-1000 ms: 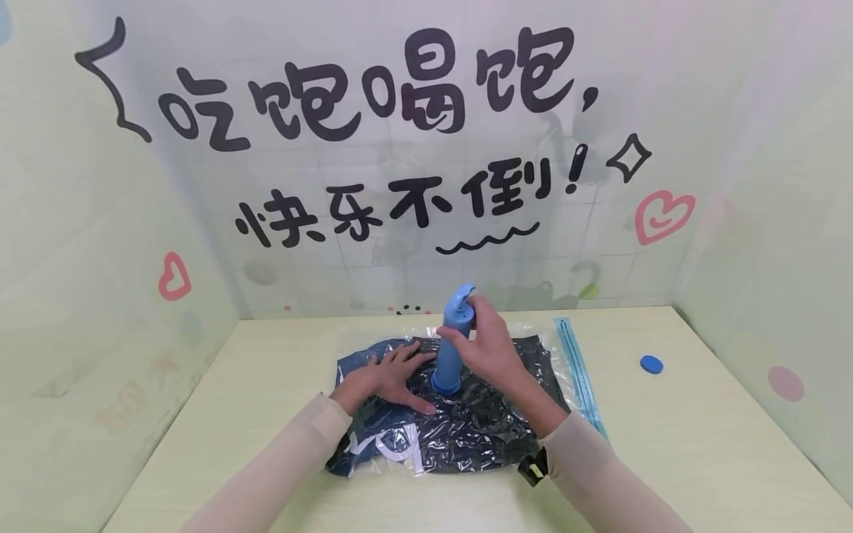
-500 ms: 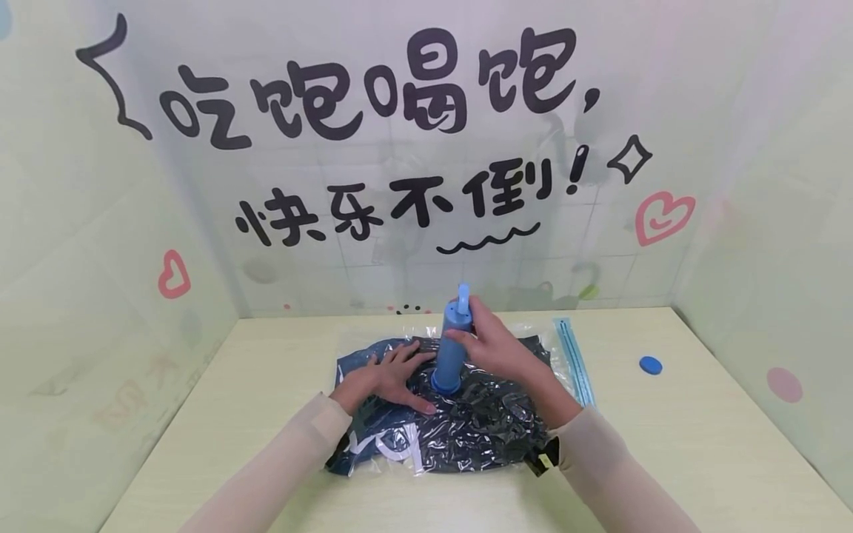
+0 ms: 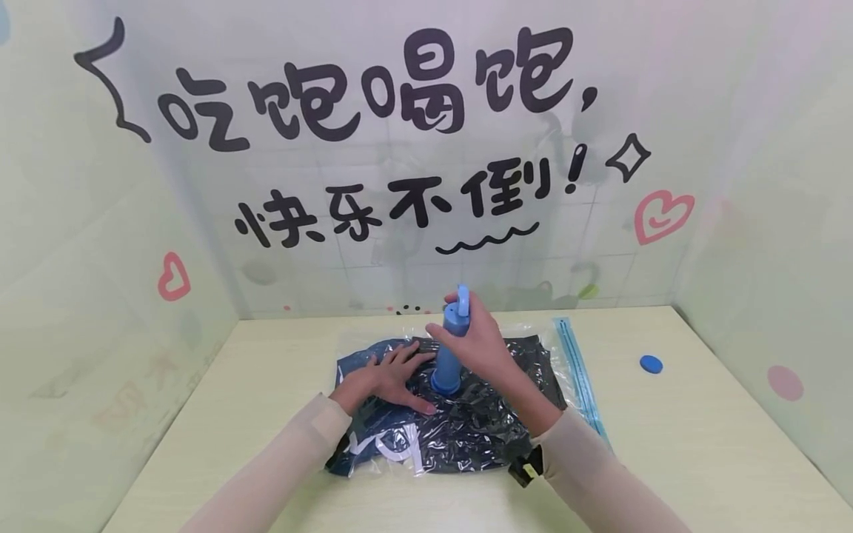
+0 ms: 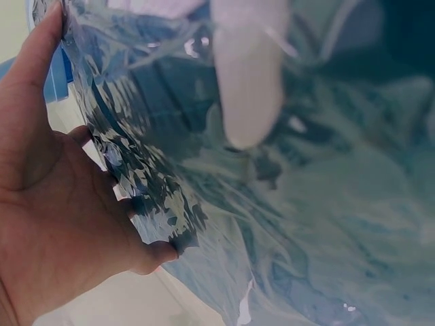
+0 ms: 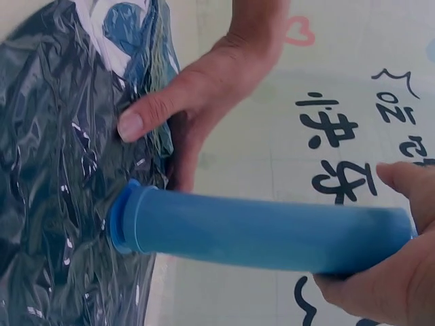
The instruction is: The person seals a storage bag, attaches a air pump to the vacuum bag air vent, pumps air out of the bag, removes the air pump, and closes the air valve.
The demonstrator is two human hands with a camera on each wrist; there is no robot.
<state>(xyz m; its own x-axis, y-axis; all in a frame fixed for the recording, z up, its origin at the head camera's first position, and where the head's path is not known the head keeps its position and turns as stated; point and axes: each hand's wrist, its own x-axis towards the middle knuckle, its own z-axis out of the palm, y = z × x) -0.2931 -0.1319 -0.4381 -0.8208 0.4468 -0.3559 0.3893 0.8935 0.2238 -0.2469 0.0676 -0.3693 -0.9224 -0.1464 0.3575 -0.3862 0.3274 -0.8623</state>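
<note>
A blue hand pump (image 3: 449, 366) stands nearly upright on a clear plastic storage bag (image 3: 473, 437) packed with dark clothing. Near the pump's top, my right hand (image 3: 481, 345) grips it, the thumb extending out to the left. In the right wrist view, the pump's flared base (image 5: 129, 221) meets the wrinkled film and its barrel (image 5: 272, 231) runs back into the hand. Just left of that base, my left hand (image 3: 393, 379) rests on the bag with its fingers spread. The left wrist view has the same hand (image 4: 61, 204) against the glossy film.
Along the bag's right side runs a light blue zip strip (image 3: 577, 370). A round blue cap (image 3: 651, 364) lies farther right on the pale wooden table (image 3: 693, 437). A printed wall (image 3: 426, 281) closes off the back, and side walls flank the table.
My right hand and forearm have swung round the pump, first rightward and then back left, and the pump's top handle has turned. The left hand and the bag have stayed put.
</note>
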